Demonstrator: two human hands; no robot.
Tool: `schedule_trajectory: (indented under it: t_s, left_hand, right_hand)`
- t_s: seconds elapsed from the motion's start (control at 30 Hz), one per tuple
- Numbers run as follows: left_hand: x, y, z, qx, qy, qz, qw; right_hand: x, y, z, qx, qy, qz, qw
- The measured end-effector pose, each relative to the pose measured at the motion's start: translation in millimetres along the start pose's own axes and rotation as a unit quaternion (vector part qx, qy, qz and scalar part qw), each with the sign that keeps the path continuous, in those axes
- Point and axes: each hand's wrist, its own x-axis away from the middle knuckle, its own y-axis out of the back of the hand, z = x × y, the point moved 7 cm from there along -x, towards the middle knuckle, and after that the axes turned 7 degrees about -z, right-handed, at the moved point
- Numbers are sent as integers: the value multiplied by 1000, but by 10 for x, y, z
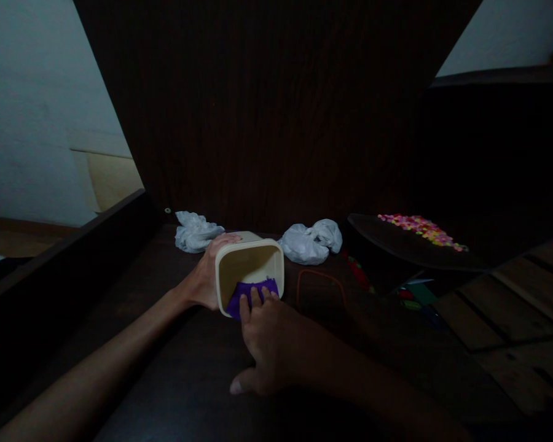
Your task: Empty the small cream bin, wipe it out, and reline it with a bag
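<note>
Left hand (207, 279): arm outstretched, gripping a cream, rounded-rectangular plastic tub (253, 264).
Right hand (271, 344): palm down, thumb spread wide, 4 fingers slightly parted on purple cloth (236, 298).
Cloth: inside tub's mouth.

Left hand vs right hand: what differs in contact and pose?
1. Left hand holds the cream container from outside; right hand reaches into its opening, fingers on the purple cloth.
2. Left hand is partly hidden by the container; right hand shows its back, thumb spread away.

Shared: both are bare.
</note>
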Motion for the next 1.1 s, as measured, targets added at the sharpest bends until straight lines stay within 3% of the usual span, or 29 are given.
schedule_trajectory:
  t_s: [0.1,0.27,0.47,0.6,0.83,0.97,1.1]
  left_hand:
    - [-17,-27,-55,1,-17,3,1000]
    - [-22,-44,-97,-6,-33,-8,999]
    - [3,-29,-71,-21,-42,-18,999]
    - [25,-14,-13,-33,-39,-22,998]
    - [58,54,92,-26,24,-25,999]
    - [3,54,-7,-19,-4,-19,1000]
    - [-82,-2,-111,-31,-16,-1,999]
  right_hand:
    - [-234,5,-63,27,-28,20,999]
    - [-637,-71,-100,40,41,110,992]
    - [-852,-50,-152,6,53,136,989]
    - [-826,32,-133,26,62,95,993]
    - [-496,199,-71,13,88,-64,994]
    - [-231,269,-117,25,44,-33,998]
    - [-146,289,-221,109,-27,3,994]
